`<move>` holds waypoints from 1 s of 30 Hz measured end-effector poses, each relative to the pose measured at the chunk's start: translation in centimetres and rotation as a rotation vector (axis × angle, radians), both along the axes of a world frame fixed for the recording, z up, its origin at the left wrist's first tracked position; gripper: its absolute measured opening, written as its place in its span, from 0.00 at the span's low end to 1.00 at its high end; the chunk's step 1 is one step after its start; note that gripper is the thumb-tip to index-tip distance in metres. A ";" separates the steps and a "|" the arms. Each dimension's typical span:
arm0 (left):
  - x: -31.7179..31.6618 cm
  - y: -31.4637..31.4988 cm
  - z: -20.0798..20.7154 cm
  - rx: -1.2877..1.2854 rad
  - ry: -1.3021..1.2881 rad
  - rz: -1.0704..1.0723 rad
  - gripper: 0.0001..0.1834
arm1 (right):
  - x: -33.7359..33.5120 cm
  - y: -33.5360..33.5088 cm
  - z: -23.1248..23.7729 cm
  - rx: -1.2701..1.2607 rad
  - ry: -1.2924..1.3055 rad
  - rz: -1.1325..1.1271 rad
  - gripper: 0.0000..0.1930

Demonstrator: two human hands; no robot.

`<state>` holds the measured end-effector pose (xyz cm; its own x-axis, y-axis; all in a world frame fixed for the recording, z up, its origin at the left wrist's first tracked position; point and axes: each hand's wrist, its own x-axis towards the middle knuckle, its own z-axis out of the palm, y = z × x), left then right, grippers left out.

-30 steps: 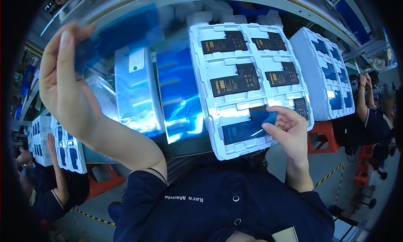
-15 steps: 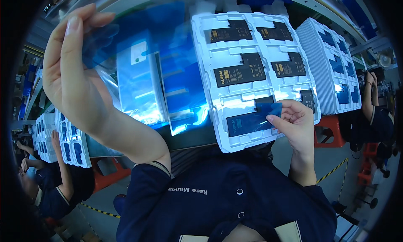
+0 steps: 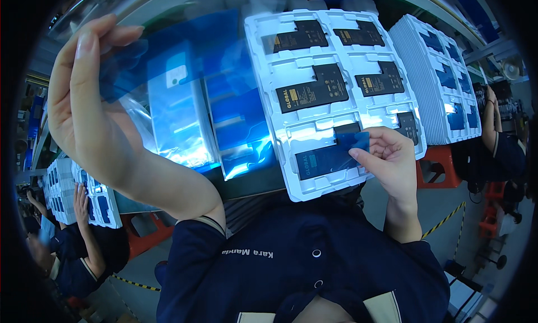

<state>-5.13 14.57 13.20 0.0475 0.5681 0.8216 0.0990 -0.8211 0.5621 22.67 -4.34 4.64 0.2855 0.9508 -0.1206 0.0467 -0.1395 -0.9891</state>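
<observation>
My right hand [image 3: 386,157] pinches the near right edge of a translucent blue film [image 3: 330,157] between thumb and fingers. The film lies over a black battery in the near left compartment of the white tray [image 3: 280,146]; contact between them cannot be told. Several black batteries [image 3: 314,87] with gold print fill the other compartments. My left hand [image 3: 92,98] is raised at the left, wrist bent, fingers curled at the edge of a glossy clear film sheet [image 3: 168,28]. Its exact grip is partly lost in reflections. Below that sheet lie blue film sheets [image 3: 244,110] and a clear plastic-wrapped stack [image 3: 176,118].
A tall stack of white trays [image 3: 417,93] with blue-covered pieces stands at the right. More filled trays [image 3: 92,194] stand at the left beside a co-worker's hand [image 3: 81,205]. Another person's arm [image 3: 493,121] shows far right. Red stools [image 3: 437,169] stand below the bench.
The tray and sheets have shifted slightly left in view. My right hand still holds the blue film over the battery, and my left hand stays raised. The co-worker's hand at left has lowered a little.
</observation>
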 end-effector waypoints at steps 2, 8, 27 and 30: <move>-0.1 0.0 0.0 -0.004 -0.006 0.006 0.14 | 0.0 0.1 0.1 -0.001 -0.004 -0.003 0.12; 0.1 -0.4 0.1 -0.001 0.015 -0.006 0.15 | -0.1 0.0 -0.3 0.021 -0.048 -0.002 0.12; 8.3 -3.6 -2.2 -0.611 0.415 -0.968 0.20 | -1.0 0.2 1.6 0.393 0.589 0.121 0.20; 9.7 -4.3 -1.5 -0.815 0.265 -1.034 0.20 | 0.1 0.4 0.5 0.359 0.586 0.127 0.13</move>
<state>4.55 10.30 11.66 0.8527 0.4947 0.1676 -0.1774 -0.0275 0.9838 22.80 -3.90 5.15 0.1531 0.9824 0.1067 -0.5145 0.1714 -0.8402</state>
